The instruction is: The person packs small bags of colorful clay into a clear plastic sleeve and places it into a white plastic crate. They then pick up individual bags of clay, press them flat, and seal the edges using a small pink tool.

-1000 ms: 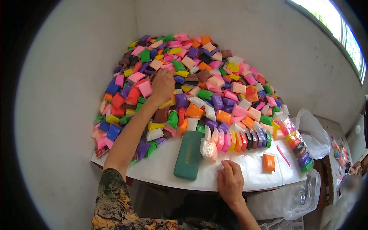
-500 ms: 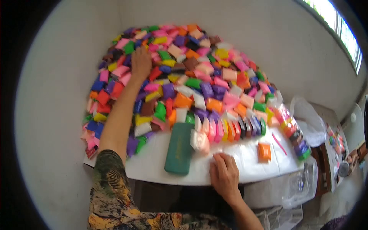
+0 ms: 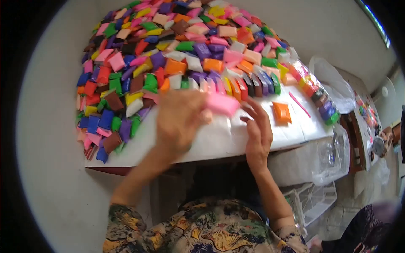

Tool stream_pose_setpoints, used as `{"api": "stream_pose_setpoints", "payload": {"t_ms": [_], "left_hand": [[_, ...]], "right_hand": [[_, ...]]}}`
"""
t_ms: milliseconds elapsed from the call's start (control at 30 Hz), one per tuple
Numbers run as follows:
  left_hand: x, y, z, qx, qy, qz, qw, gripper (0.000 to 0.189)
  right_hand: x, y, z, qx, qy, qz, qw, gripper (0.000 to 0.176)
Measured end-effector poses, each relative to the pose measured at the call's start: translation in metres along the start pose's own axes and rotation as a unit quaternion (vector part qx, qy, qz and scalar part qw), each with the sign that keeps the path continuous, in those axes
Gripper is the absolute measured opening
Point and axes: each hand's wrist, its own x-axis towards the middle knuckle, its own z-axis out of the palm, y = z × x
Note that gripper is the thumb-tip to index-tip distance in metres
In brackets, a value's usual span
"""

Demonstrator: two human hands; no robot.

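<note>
My left hand [image 3: 179,120], blurred by motion, grips a pink packet [image 3: 222,104] above the front of the white table. Close to the packet's right end is my right hand [image 3: 258,135], its fingers apart and holding nothing. Behind the packet stands a row of small coloured packets [image 3: 256,85] on edge, running from pale pink through yellow, orange and black to green. An orange packet [image 3: 282,113] lies flat to the right of my right hand. The green case is mostly hidden by my left hand and forearm.
A large heap of coloured packets [image 3: 139,63] covers the back and left of the table [image 3: 219,145]. At right are a pink stick [image 3: 300,104], a long clear bag of packets [image 3: 314,90] and a plastic bag [image 3: 335,86]. Another person's hand [image 3: 386,137] shows far right.
My left hand has come back from the heap to the front with a pink packet. My right hand has risen off the table edge and opened. The view has shifted.
</note>
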Motion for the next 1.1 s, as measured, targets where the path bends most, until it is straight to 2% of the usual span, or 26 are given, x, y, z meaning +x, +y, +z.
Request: {"api": "stream_pose_setpoints", "payload": {"t_ms": [100,167,200,233,267,300,400,433,533,567,667,767,867,1100], "left_hand": [[-0.027,0.046,0.044,-0.111,-0.017,-0.074,0.991,0.027],[-0.031,0.056,0.064,-0.148,-0.015,-0.128,0.980,0.025],[-0.032,0.057,0.072,-0.141,-0.022,-0.115,0.983,0.027],[-0.032,0.056,0.081,-0.133,-0.028,-0.101,0.986,0.028],[-0.031,0.054,0.088,-0.123,-0.034,-0.087,0.988,0.031],[-0.033,0.052,0.094,-0.112,-0.081,-0.100,0.985,0.035],[-0.036,0.052,0.100,-0.081,-0.108,-0.111,0.985,0.039],[-0.035,0.053,0.098,-0.090,-0.104,-0.127,0.982,0.041],[-0.040,0.055,0.091,-0.119,-0.104,-0.176,0.972,0.041],[-0.041,0.057,0.088,-0.115,-0.094,-0.184,0.972,0.039],[-0.045,0.062,0.080,-0.113,-0.058,-0.208,0.970,0.038],[-0.049,0.062,0.078,-0.131,-0.020,-0.223,0.966,0.037],[-0.050,0.059,0.078,-0.153,-0.010,-0.227,0.962,0.035],[-0.047,0.056,0.074,-0.189,-0.043,-0.237,0.952,0.028]], "right_hand": [[-0.006,-0.008,-0.014,0.140,-0.063,0.065,0.986,0.061],[-0.013,-0.016,-0.038,0.021,-0.097,0.057,0.993,0.049],[-0.017,-0.023,-0.044,-0.042,-0.109,0.064,0.991,0.045],[-0.021,-0.025,-0.048,-0.137,-0.101,0.025,0.985,0.044],[-0.024,-0.025,-0.048,-0.229,-0.093,-0.016,0.969,0.043],[-0.027,-0.025,-0.048,-0.317,-0.086,-0.057,0.943,0.042],[-0.038,-0.016,-0.040,-0.387,-0.079,-0.123,0.910,0.047],[-0.038,-0.021,-0.042,-0.506,-0.102,-0.140,0.845,0.052],[-0.041,-0.019,-0.049,-0.550,-0.092,-0.151,0.817,0.054],[-0.041,-0.021,-0.050,-0.528,-0.103,-0.130,0.833,0.057],[-0.033,-0.033,-0.047,-0.543,-0.120,-0.154,0.816,0.060],[-0.025,-0.033,-0.044,-0.534,-0.217,-0.171,0.799,0.062],[-0.024,-0.022,-0.048,-0.521,-0.254,-0.165,0.798,0.061],[-0.027,-0.015,-0.047,-0.531,-0.240,-0.171,0.794,0.059]]}}
